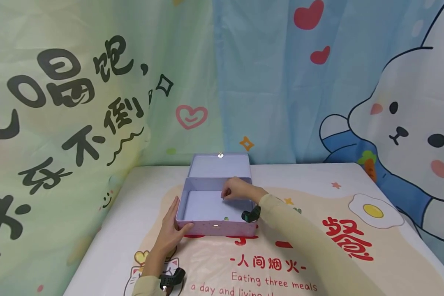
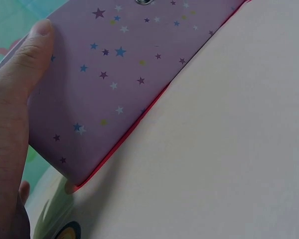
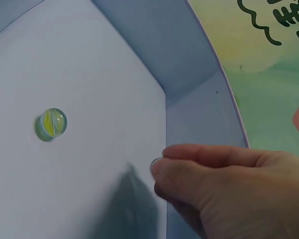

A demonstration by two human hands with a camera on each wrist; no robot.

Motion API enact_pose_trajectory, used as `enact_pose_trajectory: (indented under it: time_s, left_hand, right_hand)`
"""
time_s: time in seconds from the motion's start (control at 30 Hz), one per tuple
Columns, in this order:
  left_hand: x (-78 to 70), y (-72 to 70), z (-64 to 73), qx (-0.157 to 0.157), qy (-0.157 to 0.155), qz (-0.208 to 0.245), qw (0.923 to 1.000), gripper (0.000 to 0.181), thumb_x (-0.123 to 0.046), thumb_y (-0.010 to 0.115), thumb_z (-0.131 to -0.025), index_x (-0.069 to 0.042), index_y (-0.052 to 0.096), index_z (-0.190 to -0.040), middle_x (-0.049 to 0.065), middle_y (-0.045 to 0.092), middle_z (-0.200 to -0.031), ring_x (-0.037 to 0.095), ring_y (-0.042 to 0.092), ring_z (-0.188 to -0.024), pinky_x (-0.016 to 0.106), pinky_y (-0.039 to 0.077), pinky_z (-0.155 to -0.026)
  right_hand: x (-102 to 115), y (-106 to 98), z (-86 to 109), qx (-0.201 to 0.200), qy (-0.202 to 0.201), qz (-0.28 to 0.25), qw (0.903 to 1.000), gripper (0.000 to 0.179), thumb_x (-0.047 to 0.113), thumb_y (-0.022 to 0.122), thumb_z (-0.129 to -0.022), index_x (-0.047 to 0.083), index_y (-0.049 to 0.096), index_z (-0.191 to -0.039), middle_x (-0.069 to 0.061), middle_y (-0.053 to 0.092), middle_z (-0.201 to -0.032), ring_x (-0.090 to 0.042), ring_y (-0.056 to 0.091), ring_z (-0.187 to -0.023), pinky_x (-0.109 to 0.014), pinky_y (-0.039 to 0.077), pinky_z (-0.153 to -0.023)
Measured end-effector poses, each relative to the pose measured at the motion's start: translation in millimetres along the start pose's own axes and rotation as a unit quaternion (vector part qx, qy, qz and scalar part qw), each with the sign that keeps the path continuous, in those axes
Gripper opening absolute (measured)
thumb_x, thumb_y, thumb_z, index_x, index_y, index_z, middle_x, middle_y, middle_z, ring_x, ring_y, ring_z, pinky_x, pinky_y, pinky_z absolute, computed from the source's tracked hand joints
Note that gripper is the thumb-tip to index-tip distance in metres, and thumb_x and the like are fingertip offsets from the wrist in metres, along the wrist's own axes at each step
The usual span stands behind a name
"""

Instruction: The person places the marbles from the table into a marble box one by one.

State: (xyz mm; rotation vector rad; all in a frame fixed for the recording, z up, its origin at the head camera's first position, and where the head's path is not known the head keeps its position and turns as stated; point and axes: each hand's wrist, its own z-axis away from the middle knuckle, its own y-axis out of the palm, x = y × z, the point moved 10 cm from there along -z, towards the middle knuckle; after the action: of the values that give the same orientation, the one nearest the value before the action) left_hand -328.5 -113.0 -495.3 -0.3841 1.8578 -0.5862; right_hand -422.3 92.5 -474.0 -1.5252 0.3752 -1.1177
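Observation:
A lilac tin box (image 1: 203,228) with small stars on its outside stands on the table, its hinged lid (image 1: 220,165) raised at the back. My left hand (image 1: 170,226) holds its front left corner, thumb (image 2: 32,57) laid on the starry front wall. Inside, a clear glass marble (image 3: 54,122) with a yellow-green swirl lies on the pale floor, near the front wall in the head view. Above the box floor, my right hand (image 1: 240,190) pinches a small marble (image 3: 156,160) between thumb and forefinger; only a sliver of it shows, the fingers hide the rest.
A printed cloth (image 1: 266,279) with red lettering and a fried egg picture covers the table. Behind it hangs a curtain (image 1: 255,82) with hearts and a cartoon animal. The raised lid stands close to the curtain, and a metal clasp (image 1: 216,225) sits on the front wall.

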Motion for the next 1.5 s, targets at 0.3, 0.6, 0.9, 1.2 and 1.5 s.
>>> enact_pose_trajectory:
  time_s: [0.3, 0.6, 0.9, 1.2, 1.5]
  left_hand:
    - [-1.9, 0.7, 1.0, 0.002, 0.0, -0.004, 1.0, 0.097, -0.04, 0.072, -0.079, -0.02, 0.014, -0.154, 0.007, 0.015, -0.16, 0.034, 0.016, -0.146, 0.063, 0.019, -0.112]
    - [-2.9, -0.7, -0.1, -0.002, 0.009, -0.006, 0.9999, 0.097, -0.04, 0.072, -0.079, -0.019, 0.014, -0.154, 0.01, 0.017, -0.159, 0.035, 0.018, -0.145, 0.063, 0.02, -0.111]
    - [-0.1, 0.7, 0.8, 0.002, -0.003, -0.01, 0.9999, 0.097, -0.041, 0.071, -0.079, -0.018, 0.014, -0.154, 0.004, 0.014, -0.16, 0.033, 0.017, -0.146, 0.062, 0.019, -0.112]
    - [-0.5, 1.5, 1.7, 0.004, -0.012, -0.009, 0.9999, 0.097, -0.043, 0.071, -0.079, -0.018, 0.014, -0.154, 0.002, 0.013, -0.161, 0.032, 0.015, -0.147, 0.062, 0.018, -0.113]
    - [0.9, 0.7, 0.9, 0.008, -0.013, -0.003, 0.9999, 0.097, -0.042, 0.071, -0.08, -0.018, 0.014, -0.154, 0.001, 0.012, -0.161, 0.032, 0.014, -0.147, 0.062, 0.017, -0.113]
  right_hand:
    - [-2.9, 7.7, 2.8, 0.027, 0.02, 0.039, 0.9987, 0.005, 0.014, 0.073, -0.083, 0.018, 0.075, -0.085, 0.009, 0.066, -0.08, -0.002, 0.057, -0.074, -0.019, 0.05, -0.071]
    - [-6.4, 11.7, 2.3, 0.047, 0.037, 0.044, 0.9972, 0.004, 0.016, 0.073, -0.083, 0.019, 0.074, -0.085, 0.01, 0.066, -0.079, -0.004, 0.057, -0.073, -0.02, 0.051, -0.072]
    - [-4.9, 11.4, 3.3, 0.048, 0.034, 0.042, 0.9974, 0.007, 0.016, 0.073, -0.083, 0.017, 0.075, -0.089, 0.008, 0.067, -0.082, -0.004, 0.058, -0.076, -0.02, 0.052, -0.074]
    - [-3.9, 4.2, 4.6, 0.028, 0.041, 0.008, 0.9987, 0.012, 0.018, 0.072, -0.085, 0.017, 0.075, -0.096, 0.008, 0.069, -0.087, -0.005, 0.06, -0.079, -0.02, 0.053, -0.077]
    - [14.2, -14.1, 11.3, 0.006, -0.006, 0.0, 1.0, 0.017, 0.017, 0.072, -0.085, 0.01, 0.074, -0.1, 0.004, 0.07, -0.092, -0.007, 0.064, -0.086, -0.022, 0.054, -0.081]
